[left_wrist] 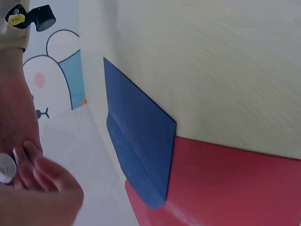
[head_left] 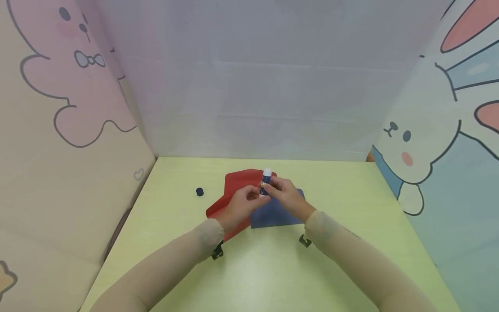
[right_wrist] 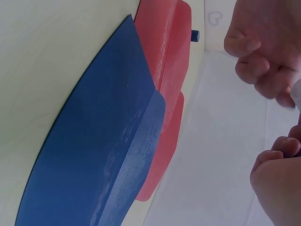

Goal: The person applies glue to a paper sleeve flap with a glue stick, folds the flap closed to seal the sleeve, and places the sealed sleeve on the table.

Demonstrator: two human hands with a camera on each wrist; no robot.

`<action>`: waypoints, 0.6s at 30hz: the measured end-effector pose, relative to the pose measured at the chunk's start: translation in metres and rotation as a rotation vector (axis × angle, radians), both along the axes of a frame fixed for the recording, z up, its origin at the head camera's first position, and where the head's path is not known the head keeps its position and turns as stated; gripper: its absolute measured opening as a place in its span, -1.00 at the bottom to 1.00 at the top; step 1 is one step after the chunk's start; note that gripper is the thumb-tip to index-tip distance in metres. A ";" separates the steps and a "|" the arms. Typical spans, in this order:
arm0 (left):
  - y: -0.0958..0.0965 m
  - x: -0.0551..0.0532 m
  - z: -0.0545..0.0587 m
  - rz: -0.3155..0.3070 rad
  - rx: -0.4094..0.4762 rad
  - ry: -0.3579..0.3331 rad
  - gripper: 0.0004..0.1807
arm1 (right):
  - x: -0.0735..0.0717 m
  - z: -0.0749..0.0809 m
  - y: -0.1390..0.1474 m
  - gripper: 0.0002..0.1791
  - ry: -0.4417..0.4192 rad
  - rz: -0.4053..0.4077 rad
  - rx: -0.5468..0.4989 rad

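Observation:
A blue glue stick point(head_left: 267, 179) stands nearly upright between both hands, its white end pointing up. With thumb and fingers my right hand point(head_left: 289, 196) grips its body. My left hand point(head_left: 242, 205) pinches it near the base; those fingertips partly cover the bottom. In the left wrist view only a round white end of the glue stick point(left_wrist: 6, 168) shows. Below the hands lie a red envelope point(head_left: 238, 182) with spread flaps and a blue envelope point(head_left: 273, 217) overlapping its right side. The dark blue cap point(head_left: 199, 191) rests apart, left of the red envelope.
The pale yellow table point(head_left: 163, 242) carries everything. A whitish cloth wall point(head_left: 257, 95) rises behind it, and printed cartoon cloths hang at both sides. Each sleeve has a small black mount at the wrist.

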State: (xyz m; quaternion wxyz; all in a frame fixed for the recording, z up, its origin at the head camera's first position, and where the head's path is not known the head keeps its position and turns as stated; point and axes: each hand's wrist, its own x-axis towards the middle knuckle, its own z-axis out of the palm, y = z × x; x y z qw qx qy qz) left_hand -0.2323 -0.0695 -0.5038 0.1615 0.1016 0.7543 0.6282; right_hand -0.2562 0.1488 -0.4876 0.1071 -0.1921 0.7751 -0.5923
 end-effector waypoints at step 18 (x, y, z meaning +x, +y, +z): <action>-0.006 0.001 -0.006 -0.001 -0.037 -0.015 -0.70 | 0.001 -0.002 -0.005 -0.62 -0.001 0.015 0.023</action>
